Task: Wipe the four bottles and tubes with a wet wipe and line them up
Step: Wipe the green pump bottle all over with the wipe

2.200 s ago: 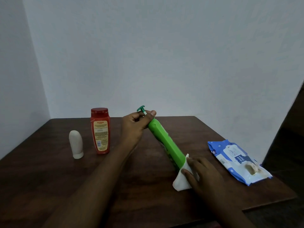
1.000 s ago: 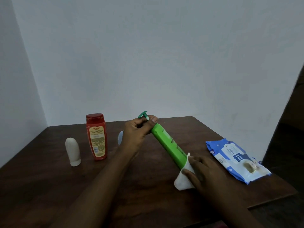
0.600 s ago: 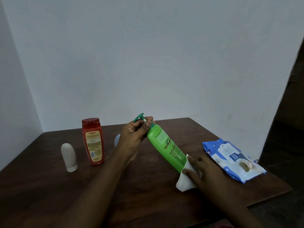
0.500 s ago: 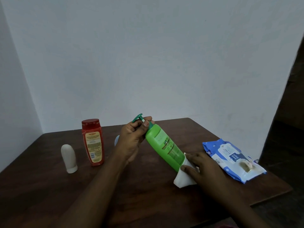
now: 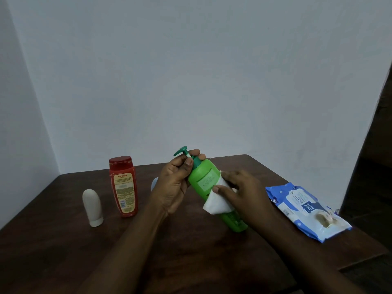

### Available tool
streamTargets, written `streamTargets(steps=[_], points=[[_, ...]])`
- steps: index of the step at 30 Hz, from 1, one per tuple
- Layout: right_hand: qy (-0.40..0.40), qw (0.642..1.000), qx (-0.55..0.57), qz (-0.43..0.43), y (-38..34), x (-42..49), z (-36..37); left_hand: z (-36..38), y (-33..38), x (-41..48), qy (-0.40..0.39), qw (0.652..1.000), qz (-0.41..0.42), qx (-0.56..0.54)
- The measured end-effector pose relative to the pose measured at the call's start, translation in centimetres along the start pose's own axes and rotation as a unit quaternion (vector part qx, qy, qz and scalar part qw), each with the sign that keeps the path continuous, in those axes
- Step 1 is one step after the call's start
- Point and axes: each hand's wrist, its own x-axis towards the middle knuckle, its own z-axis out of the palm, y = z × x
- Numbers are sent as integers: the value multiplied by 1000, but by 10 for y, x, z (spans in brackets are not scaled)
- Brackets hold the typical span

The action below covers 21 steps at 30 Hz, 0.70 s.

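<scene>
A green pump bottle [image 5: 203, 181] leans tilted over the dark wooden table [image 5: 53, 240], its base low at the right. My left hand [image 5: 176, 183] grips its neck just under the pump head. My right hand [image 5: 239, 192] presses a white wet wipe [image 5: 216, 203] against the bottle's middle, thumb and fingers around it. A red bottle [image 5: 124, 186] stands upright at the left. A white tube [image 5: 92, 207] stands on its cap left of the red one. A pale blue item [image 5: 154, 183] shows only as a sliver behind my left hand.
A blue pack of wet wipes [image 5: 305, 209] lies flat near the table's right edge. White walls meet in a corner behind the table. The table's right edge drops off to a dark floor [image 5: 373, 187].
My right hand has slid the wipe up from the bottle's base to its middle. The bottle now stands steeper. My left hand keeps hold of the neck.
</scene>
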Motion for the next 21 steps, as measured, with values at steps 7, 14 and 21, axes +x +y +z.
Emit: streamTargets(steps=[7,14,21], points=[[23,999,14,-24,-16,12,4,2,3,-2,-20,1000,2,0],[2,999,15,31,11,-14,-10,3,3,-2,-20,1000,10,8],[-60,997,11,55,37,-45,-20,11,1,-4,-7,1000,16,26]])
